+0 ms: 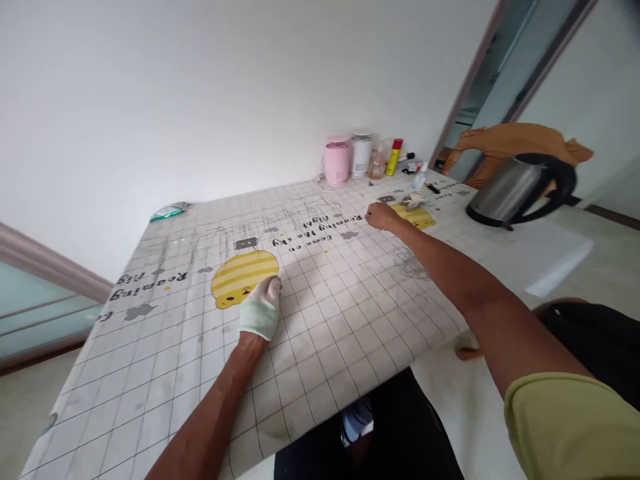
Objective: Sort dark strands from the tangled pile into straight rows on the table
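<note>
Pale glove (260,313) covers the person's left hand (261,303), which is low over the near half of the counter (345,393), left of its middle, overlapping a striped yellow print (243,270); its fingers curl inward, and I cannot tell whether they pinch anything. The bare right hand (382,217) extends toward the far right corner, its fingers curled under; whether something sits between them is hidden; just beyond it lies a crumpled whitish thing (416,201), perhaps another glove.

A grid-patterned tablecloth (320,333) covers the counter; a steel kettle (507,190) stands by the right edge, so, in my judgement, an outward swing of the right arm could knock it; a tug on the cloth could topple the upright containers by the far edge.

Counted: one worn glove, one possible second; two yellow prints; one kettle; two canisters, one pink canister (337,163) and one white canister (361,159); one peach-coloured bottle (377,165); one red-capped yellow can (394,160); one small clear bottle (420,177); one green-edged packet (170,211) at the far left corner; one white sheet (560,260) at the right edge; one wooden chair (525,139) beyond; small dark items (433,189) near the far right corner, too indistinct to count.
</note>
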`<state>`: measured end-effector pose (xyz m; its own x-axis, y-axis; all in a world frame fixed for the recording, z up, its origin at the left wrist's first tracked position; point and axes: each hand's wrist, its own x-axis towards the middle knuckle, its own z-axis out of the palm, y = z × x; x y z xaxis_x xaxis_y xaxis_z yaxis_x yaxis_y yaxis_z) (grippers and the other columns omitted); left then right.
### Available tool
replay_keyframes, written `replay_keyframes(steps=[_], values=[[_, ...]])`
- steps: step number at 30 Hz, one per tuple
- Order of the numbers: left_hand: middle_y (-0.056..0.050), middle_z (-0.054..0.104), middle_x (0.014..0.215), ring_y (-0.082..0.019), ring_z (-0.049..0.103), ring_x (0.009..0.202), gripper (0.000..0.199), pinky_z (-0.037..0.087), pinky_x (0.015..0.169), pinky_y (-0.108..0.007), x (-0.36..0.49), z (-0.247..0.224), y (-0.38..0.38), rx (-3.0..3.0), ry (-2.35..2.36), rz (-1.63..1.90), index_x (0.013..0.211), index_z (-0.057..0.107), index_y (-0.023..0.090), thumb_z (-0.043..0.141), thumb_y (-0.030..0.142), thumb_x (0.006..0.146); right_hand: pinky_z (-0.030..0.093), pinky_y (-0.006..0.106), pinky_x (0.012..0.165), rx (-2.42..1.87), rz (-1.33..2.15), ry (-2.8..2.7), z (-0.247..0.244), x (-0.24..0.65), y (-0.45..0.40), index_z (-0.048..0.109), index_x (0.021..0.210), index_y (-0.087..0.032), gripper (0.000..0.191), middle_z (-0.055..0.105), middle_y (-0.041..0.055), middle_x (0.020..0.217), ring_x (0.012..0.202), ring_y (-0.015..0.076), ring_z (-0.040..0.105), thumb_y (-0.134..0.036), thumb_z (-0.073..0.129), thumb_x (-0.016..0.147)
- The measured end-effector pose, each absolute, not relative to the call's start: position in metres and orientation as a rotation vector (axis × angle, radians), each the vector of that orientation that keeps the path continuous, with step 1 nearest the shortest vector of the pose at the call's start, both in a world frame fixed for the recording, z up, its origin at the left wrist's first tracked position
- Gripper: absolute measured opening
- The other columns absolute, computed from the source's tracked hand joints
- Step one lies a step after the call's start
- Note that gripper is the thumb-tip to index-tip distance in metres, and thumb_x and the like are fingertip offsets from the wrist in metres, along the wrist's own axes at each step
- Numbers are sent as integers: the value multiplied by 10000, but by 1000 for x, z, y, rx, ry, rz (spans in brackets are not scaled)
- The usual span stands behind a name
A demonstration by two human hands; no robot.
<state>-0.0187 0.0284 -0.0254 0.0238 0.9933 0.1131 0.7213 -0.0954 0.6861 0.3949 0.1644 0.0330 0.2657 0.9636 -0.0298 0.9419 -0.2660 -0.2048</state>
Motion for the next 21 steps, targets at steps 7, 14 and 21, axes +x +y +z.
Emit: replay_keyframes(steps=[7, 14, 21], values=[[-85, 828, 1039, -307, 740, 1049, 422, 532, 922, -358, -13, -23, 36, 1871, 1723, 777, 968, 756, 251, 389, 447, 1039, 451, 245, 587, -2332, 296, -1863, 66, 469, 30, 715, 765, -149, 208, 691, 49, 623, 579, 165, 640, -125, 654, 962], [-118, 821, 1064, -300, 727, 1037, 425, 514, 888, -339, -8, -17, 33, 1846, 1686, 805, 993, 744, 227, 380, 441, 1042, 543, 350, 885, -2197, 238, -1962, 43, 435, -97, 769, 876, -174, 150, 800, 93, 932, 911, 257, 737, -153, 629, 926], [-137, 820, 1074, -288, 714, 1031, 426, 493, 897, -330, -8, -15, 29, 1875, 1624, 802, 1022, 747, 195, 391, 428, 1051, 380, 549, 1261, -2050, -25, -2041, -46, 317, -170, 619, 1487, -23, 630, 528, 308, 1614, 1522, 413, 488, -479, 435, 1093]])
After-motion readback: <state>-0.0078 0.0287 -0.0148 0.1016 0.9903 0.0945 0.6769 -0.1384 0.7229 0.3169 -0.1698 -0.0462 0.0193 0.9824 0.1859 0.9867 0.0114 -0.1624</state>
